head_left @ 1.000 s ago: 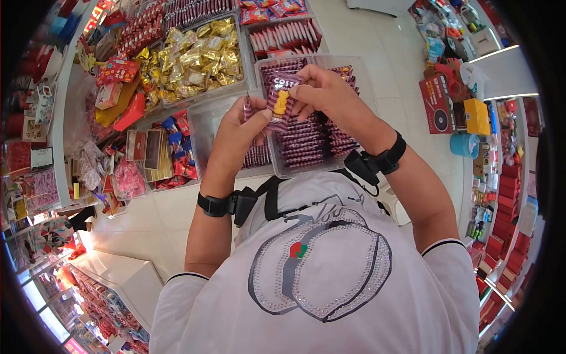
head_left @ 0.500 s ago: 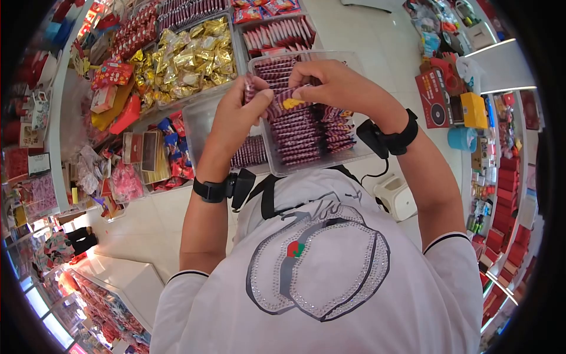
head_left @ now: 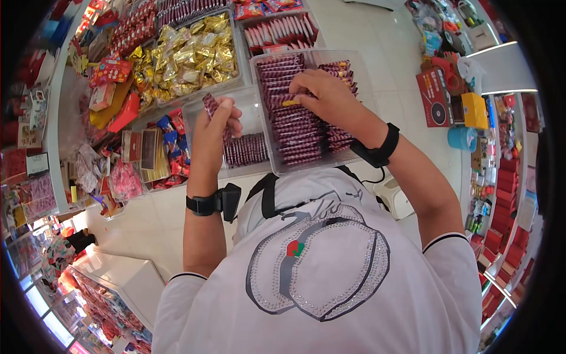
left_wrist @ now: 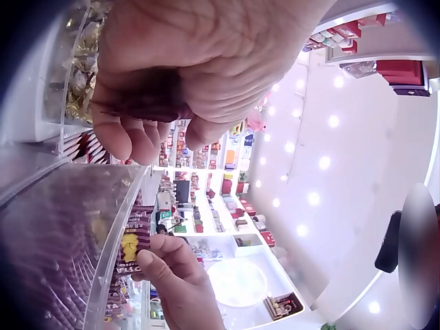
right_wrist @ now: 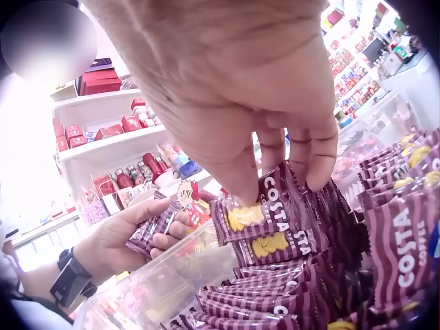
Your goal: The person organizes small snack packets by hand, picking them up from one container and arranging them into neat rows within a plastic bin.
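My left hand (head_left: 206,138) grips a purple-striped packet (head_left: 210,105) over the left clear bin (head_left: 246,112). In the right wrist view this packet (right_wrist: 152,230) stands between its thumb and fingers. My right hand (head_left: 330,97) is over the right clear bin (head_left: 267,133), pinching a purple coffee snack packet (left_wrist: 130,242) printed with a yellow bear. Rows of matching packets (head_left: 298,141) stand on edge beneath it. The right wrist view shows the thumb in front of the packets' upper edges and the fingers behind them. A shorter row of packets (head_left: 246,152) fills the left bin's near end.
Beyond the bins lie gold-wrapped sweets (head_left: 197,53) in a tray and a box of red-and-white packets (head_left: 280,32). Red and blue packets (head_left: 175,135) sit at the left. A white stool (head_left: 394,197) stands on the floor near my right side.
My left hand has drawn away to the left with its packet, from beside the right hand to over the left bin. My right hand has lowered the bear-printed packet toward the rows.
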The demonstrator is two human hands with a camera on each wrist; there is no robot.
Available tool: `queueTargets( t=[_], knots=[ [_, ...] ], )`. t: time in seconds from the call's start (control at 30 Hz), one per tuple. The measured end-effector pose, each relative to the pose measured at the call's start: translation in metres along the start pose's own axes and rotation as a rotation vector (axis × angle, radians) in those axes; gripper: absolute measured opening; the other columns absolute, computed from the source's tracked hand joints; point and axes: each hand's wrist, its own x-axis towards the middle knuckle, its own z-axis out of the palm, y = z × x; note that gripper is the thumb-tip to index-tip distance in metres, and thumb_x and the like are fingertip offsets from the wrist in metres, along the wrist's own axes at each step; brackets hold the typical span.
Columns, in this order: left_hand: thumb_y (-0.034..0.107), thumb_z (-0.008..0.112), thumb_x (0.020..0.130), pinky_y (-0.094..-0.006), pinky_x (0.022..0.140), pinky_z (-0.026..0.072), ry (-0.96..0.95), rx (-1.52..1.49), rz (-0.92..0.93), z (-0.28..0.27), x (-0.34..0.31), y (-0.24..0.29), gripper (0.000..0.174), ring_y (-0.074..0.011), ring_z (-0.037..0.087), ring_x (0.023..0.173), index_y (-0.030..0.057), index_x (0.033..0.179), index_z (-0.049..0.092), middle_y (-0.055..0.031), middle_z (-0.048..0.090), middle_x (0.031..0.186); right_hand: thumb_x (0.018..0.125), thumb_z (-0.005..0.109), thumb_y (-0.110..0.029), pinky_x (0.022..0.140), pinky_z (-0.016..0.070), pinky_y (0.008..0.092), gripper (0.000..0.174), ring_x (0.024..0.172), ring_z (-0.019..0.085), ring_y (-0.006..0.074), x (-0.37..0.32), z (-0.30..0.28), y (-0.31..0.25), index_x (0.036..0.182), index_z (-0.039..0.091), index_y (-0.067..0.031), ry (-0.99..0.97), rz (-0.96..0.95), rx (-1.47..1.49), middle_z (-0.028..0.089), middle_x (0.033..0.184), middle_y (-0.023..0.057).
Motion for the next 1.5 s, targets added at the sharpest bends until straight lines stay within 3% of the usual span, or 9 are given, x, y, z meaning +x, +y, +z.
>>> queueTargets(
  t=[0.2, 0.47, 1.1, 1.3, 1.4, 1.5],
  knots=[
    [0.028, 0.061, 0.102, -0.0274, 0.062, 0.0511, 0.001, -0.034, 0.009, -0.008, 0.0, -0.009, 0.029, -0.0121, 0.062, 0.07, 0.0009, 0.112, 0.062, -0.0066, 0.065, 0.09, 0.084, 0.068, -0.008, 0.083, 0.051, 0.0449, 0.012, 0.096, 0.06, 0.0338, 0.003, 0.012, -0.006, 0.095, 0.062, -0.009, 0.021, 0.022, -0.094, 0.059, 0.095, 0.0116],
    [0.024, 0.062, 0.101, -0.0264, 0.06, 0.0515, 0.016, -0.04, -0.023, -0.012, 0.0, -0.015, 0.026, -0.0127, 0.063, 0.069, 0.0007, 0.114, 0.062, -0.0067, 0.066, 0.089, 0.08, 0.071, -0.009, 0.084, 0.0511, 0.045, 0.017, 0.095, 0.06, 0.034, 0.003, 0.016, -0.002, 0.095, 0.065, -0.0079, 0.034, -0.058, -0.247, 0.057, 0.095, 0.0126],
    [0.029, 0.061, 0.102, -0.0264, 0.061, 0.0515, -0.023, 0.011, -0.05, -0.002, -0.003, -0.013, 0.032, -0.0118, 0.063, 0.071, 0.0, 0.116, 0.062, -0.006, 0.066, 0.091, 0.079, 0.072, -0.013, 0.083, 0.0501, 0.0431, 0.018, 0.093, 0.06, 0.0308, 0.007, 0.022, -0.002, 0.095, 0.063, -0.0083, 0.011, -0.133, -0.383, 0.06, 0.094, 0.0103],
    [0.035, 0.055, 0.106, -0.0291, 0.063, 0.0538, -0.024, -0.062, -0.045, -0.002, -0.004, -0.012, 0.038, -0.0133, 0.064, 0.073, -0.0008, 0.117, 0.062, -0.0065, 0.066, 0.091, 0.083, 0.075, -0.014, 0.077, 0.05, 0.042, 0.02, 0.09, 0.061, 0.0309, 0.007, 0.004, -0.005, 0.095, 0.061, -0.0061, 0.073, -0.045, -0.223, 0.059, 0.093, 0.0112],
    [0.038, 0.05, 0.107, -0.0303, 0.065, 0.0543, -0.029, -0.14, -0.06, 0.002, -0.003, -0.011, 0.043, -0.0133, 0.064, 0.075, -0.0013, 0.117, 0.063, -0.006, 0.066, 0.092, 0.087, 0.07, -0.016, 0.074, 0.0507, 0.0429, 0.015, 0.084, 0.064, 0.0311, 0.009, -0.01, -0.012, 0.095, 0.063, -0.0047, 0.131, 0.052, -0.07, 0.063, 0.087, 0.0124],
    [0.04, 0.047, 0.109, -0.0294, 0.066, 0.0524, 0.008, -0.158, -0.052, 0.011, -0.006, -0.001, 0.046, -0.0114, 0.063, 0.076, -0.001, 0.115, 0.066, -0.0041, 0.065, 0.092, 0.091, 0.067, -0.014, 0.07, 0.0505, 0.0377, 0.013, 0.076, 0.063, 0.0235, 0.011, -0.023, -0.021, 0.097, 0.064, -0.0025, 0.096, 0.145, 0.164, 0.065, 0.083, 0.0095]
  ],
)
